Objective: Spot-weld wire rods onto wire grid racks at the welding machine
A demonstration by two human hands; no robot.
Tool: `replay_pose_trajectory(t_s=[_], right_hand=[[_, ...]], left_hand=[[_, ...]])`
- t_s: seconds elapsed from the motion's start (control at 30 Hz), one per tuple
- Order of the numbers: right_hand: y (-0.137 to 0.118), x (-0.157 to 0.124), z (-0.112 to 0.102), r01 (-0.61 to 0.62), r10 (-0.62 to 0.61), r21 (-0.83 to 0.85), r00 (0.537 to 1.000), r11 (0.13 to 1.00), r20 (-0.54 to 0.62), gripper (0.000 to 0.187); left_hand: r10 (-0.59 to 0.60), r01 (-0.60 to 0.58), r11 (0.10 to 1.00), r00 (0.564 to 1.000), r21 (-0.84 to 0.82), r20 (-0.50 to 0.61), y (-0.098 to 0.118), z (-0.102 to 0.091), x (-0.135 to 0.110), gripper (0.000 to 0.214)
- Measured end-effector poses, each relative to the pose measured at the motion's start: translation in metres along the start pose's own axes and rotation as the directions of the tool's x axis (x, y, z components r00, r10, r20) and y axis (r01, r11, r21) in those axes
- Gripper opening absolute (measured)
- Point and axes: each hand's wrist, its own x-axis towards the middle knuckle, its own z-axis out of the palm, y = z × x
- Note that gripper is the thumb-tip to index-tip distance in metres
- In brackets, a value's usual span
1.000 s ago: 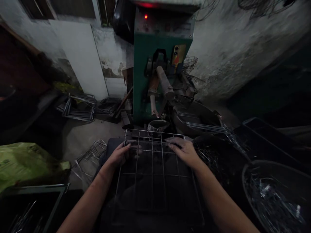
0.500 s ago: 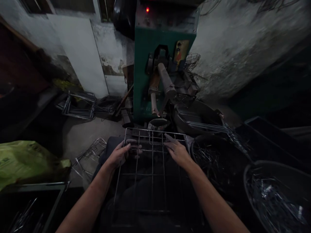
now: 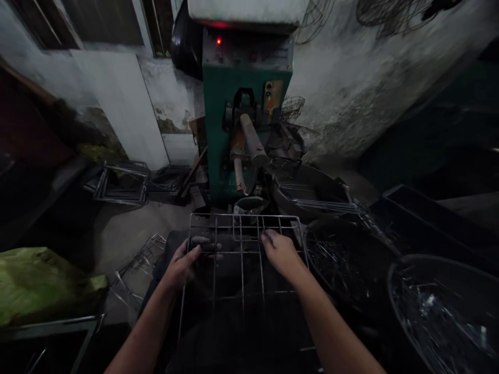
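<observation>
Two bare hands held one wire rack (image 3: 242, 270), which lay between them and stretched back from the grip above the person's dark-clothed lap. Its far edge ran crosswise just beyond the fingers, nearly level, and its side bars pointed away from the body toward the one green machine (image 3: 241, 78) ahead of the grip; the near end sank into darkness, so whether that direction was its long axis could not be told. The left hand (image 3: 182, 262) clasped the rack's left side near the far corner, thumb above and fingers below. The right hand (image 3: 281, 252) gripped wires close to the far edge, thumb and fingertips together; one small bent wire (image 3: 244, 240) met those fingertips, though whether it was pinched too could not be told. At least three inner bars ran lengthwise between the hands. Beyond the grip, the machine bore one red light (image 3: 219, 41) and two metal arms (image 3: 253, 143), one above the other. To the right of the grip stood two round tubs (image 3: 463, 275) of loose wire pieces, and farther ahead on that side one basin (image 3: 307, 214) with thin rods. Left of the grip were one yellow-green bag (image 3: 47, 283) and, ahead of it, wire frames (image 3: 119, 200) too tangled to count.
</observation>
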Motion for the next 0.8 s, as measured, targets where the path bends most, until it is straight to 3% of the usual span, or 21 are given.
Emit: replay_pose_trajectory(t_s=[0.27, 0.43, 0.8], right_hand=[[-0.014, -0.004, 0.008, -0.046, 0.047, 0.012, 0.995, 0.999, -0.088, 0.022], [-0.024, -0.003, 0.008, -0.062, 0.059, -0.049, 0.996, 0.997, -0.069, 0.023], [-0.041, 0.035, 0.006, -0.163, 0.174, -0.188, 0.984, 0.969, 0.041, 0.026]], left_hand=[[0.072, -0.072, 0.997, 0.997, -0.036, -0.010, 0.005, 0.007, -0.013, 0.018], [0.077, -0.079, 0.996, 0.995, -0.036, -0.063, 0.007, 0.007, -0.017, 0.018], [0.146, -0.164, 0.979, 0.978, -0.117, -0.151, 0.000, -0.001, 0.014, 0.028]])
